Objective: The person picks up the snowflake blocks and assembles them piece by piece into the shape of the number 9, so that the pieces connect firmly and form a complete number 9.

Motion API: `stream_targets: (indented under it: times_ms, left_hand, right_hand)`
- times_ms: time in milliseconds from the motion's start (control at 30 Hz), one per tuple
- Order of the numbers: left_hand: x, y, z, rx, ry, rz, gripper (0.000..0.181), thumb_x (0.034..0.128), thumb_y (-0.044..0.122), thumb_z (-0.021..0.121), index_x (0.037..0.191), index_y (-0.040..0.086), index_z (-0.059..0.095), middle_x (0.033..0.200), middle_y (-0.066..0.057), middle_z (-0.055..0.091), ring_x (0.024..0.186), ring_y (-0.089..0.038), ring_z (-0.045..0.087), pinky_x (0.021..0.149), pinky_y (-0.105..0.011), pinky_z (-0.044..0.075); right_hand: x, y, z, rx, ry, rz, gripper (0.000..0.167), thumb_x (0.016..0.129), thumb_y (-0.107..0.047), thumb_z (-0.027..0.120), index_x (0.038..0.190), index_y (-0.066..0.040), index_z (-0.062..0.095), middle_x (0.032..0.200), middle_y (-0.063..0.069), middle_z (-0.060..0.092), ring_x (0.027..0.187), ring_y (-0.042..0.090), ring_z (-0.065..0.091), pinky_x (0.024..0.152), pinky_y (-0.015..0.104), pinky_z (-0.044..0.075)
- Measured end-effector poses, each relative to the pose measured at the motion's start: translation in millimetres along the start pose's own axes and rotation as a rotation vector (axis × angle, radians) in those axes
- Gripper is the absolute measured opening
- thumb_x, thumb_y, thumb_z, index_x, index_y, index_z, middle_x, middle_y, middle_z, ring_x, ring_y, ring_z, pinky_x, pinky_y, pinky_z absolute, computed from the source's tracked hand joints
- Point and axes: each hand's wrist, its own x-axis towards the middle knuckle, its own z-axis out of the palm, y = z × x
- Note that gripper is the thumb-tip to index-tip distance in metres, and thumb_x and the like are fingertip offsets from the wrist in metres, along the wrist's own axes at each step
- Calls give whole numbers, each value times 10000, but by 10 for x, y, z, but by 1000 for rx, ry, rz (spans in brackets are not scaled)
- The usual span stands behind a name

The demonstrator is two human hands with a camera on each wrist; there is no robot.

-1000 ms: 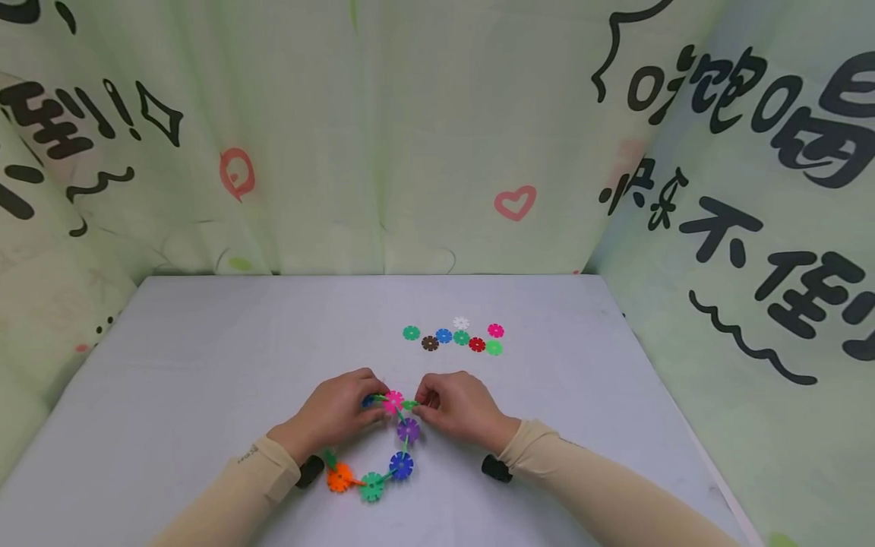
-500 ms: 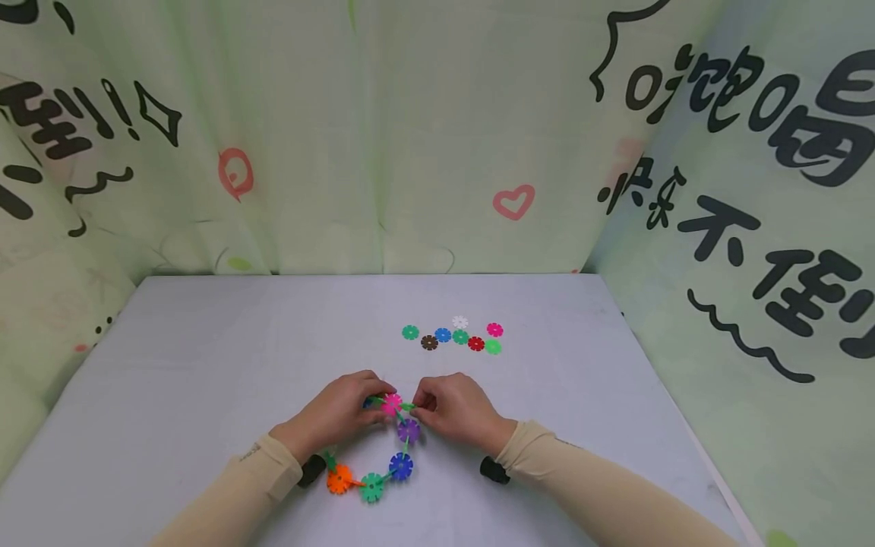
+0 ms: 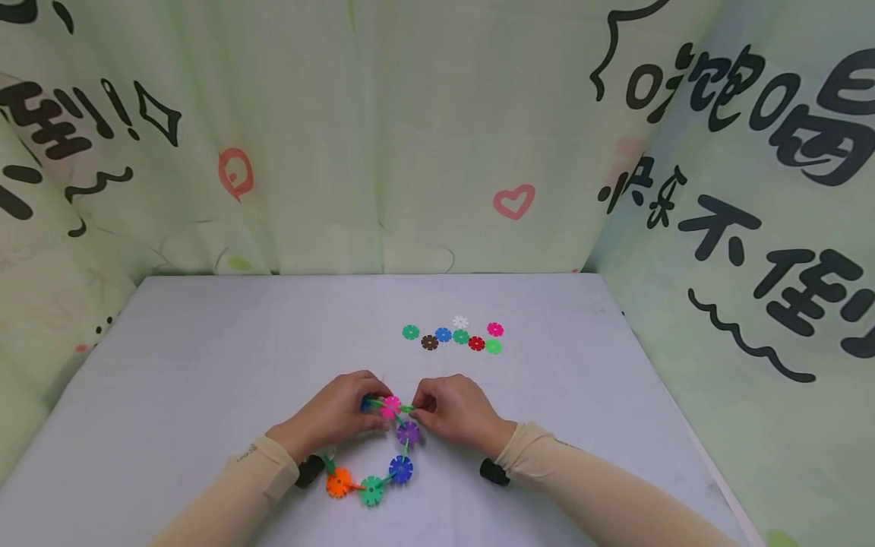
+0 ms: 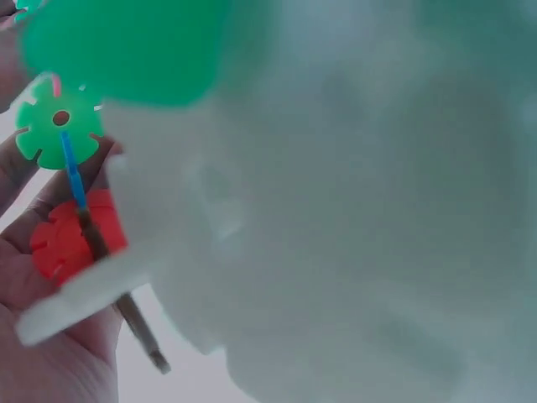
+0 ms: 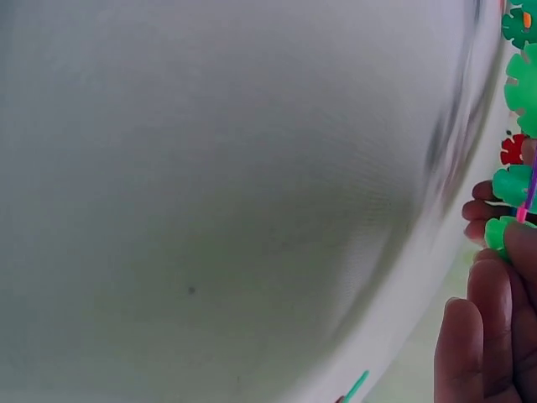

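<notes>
Chain (image 3: pixel 401 469) of notched plastic flower discs, in orange, teal, blue, purple and pink, curves toward the viewer over a white surface (image 3: pixel 260 327); whether it rests there is unclear. The left hand (image 3: pixel 335 409) grips it beside its pink disc (image 3: pixel 390 408), hiding part. The right hand (image 3: pixel 459 410) pinches a green disc (image 3: pixel 406 409) at the pink one's right. Farther back, eight loose discs (image 3: pixel 461 336) lie clustered, well apart from the hands. Pale green curtains (image 3: pixel 424 114) with black lettering enclose the surface. A blurred pale shape (image 4: pixel 336 210) blocks most of the left-wrist view.
</notes>
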Motion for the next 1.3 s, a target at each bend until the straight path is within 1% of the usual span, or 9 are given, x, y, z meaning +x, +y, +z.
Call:
stream_targets:
  times_ms: [233,400,500,633,733,900,1000,1167,1300]
  left_hand:
    - [10,17,13,18,3,25,280,833,178,830,1083,98,735,1015,47,672,941,-139,622,903,-370,522]
    - [5,29,28,5,-4,4,285,849,155,807,1112,72,734,1038,19,692,980,-170,637,918,-384,519]
    - [-5,17,41,-7,3,4,283,858,146,797,1122,68,731,1050,20,695,995,-170,641,918,-379,521]
    - [-15,-6,43,-23,30,36,285,859,125,793,1132,70,731,1061,23,697,1005,-166,644,919,-372,522]
    - [-17,-13,32,-29,43,62,288,859,118,793,1137,76,733,1067,24,697,1014,-162,644,921,-362,522]
    - [-13,-5,14,-18,36,70,280,865,133,791,1135,88,734,1070,28,693,1012,-151,639,920,-348,522]
    - [-14,15,0,-11,27,57,268,868,131,790,1127,100,729,1062,36,687,996,-143,634,915,-353,522]
    - [-25,43,-4,24,19,30,335,869,153,792,1194,148,708,1076,59,688,992,-130,630,911,-366,521]
    - [-26,41,8,62,24,50,336,887,160,773,1215,176,706,1081,67,690,999,-128,632,912,-370,520]
  right_hand:
    - [-8,-6,11,11,20,-22,141,800,-132,845,806,-162,706,718,-105,678,636,-36,587,602,147,475]
    - [-5,-4,16,40,19,-17,125,807,-120,836,812,-149,714,720,-107,675,635,-51,574,601,126,470]
    - [-1,1,13,67,11,-10,116,814,-108,831,822,-143,720,731,-103,683,644,-56,580,606,123,475]
    - [15,9,5,105,13,-12,113,819,-93,829,833,-139,727,752,-94,701,661,-65,595,614,125,484]
    - [31,11,0,123,26,-34,112,818,-81,826,825,-130,726,752,-84,708,662,-69,600,608,125,483]
    - [44,14,9,117,27,-56,118,812,-77,827,816,-126,720,742,-81,706,661,-74,599,606,124,479]
    - [42,19,17,116,14,-40,130,812,-84,832,824,-134,712,748,-84,703,669,-68,600,617,132,485]
    - [34,18,26,137,1,-16,146,816,-83,834,851,-134,702,775,-73,702,692,-41,616,648,149,506]
    - [35,26,40,167,-15,8,157,820,-61,826,874,-134,698,804,-69,703,715,-39,624,676,145,514]
